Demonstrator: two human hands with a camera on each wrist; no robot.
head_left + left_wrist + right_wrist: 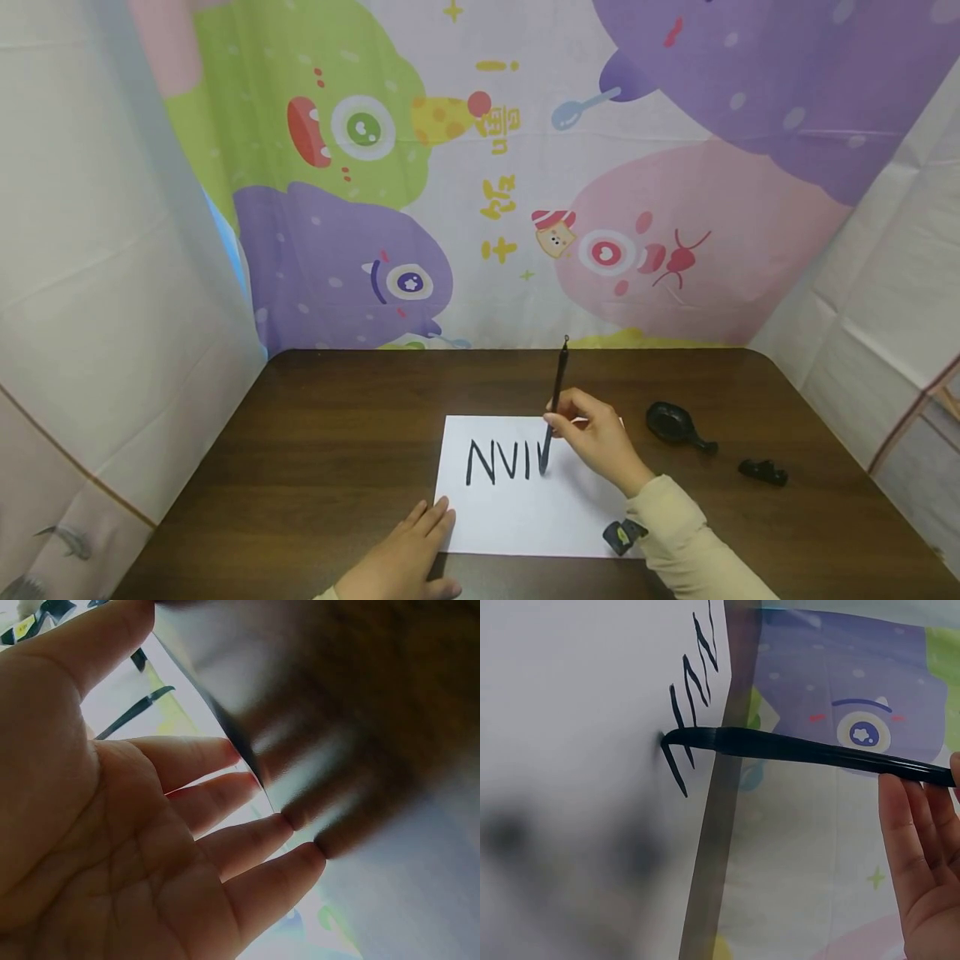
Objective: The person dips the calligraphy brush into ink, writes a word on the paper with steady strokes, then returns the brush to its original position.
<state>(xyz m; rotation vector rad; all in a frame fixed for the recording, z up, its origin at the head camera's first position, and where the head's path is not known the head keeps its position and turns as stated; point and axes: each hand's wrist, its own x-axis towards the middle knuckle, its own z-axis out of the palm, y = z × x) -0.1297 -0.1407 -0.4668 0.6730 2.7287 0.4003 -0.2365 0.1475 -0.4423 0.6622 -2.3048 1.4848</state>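
Observation:
My right hand [600, 437] pinches a black calligraphy brush [558, 379] upright over a white sheet of paper [510, 525]. In the right wrist view, the dark, bent bristles of the brush [697, 738] meet the paper at the top of a slanted black stroke [676, 776]. Black lettering [501, 462] that reads NVI, plus this further stroke, runs across the upper part of the sheet. With fingers spread, my left hand [405, 542] rests at the sheet's lower left edge. The left wrist view shows its palm and straight fingers [255, 892], tips against a dark glossy surface.
Right of the paper lie a small black dish with a handle [670, 422] and a black brush rest [762, 472]. A black device [621, 536] sits at the right wrist. Behind the brown table [337, 433] hangs a cartoon-printed curtain [480, 308]; pale cloth [97, 275] flanks the sides.

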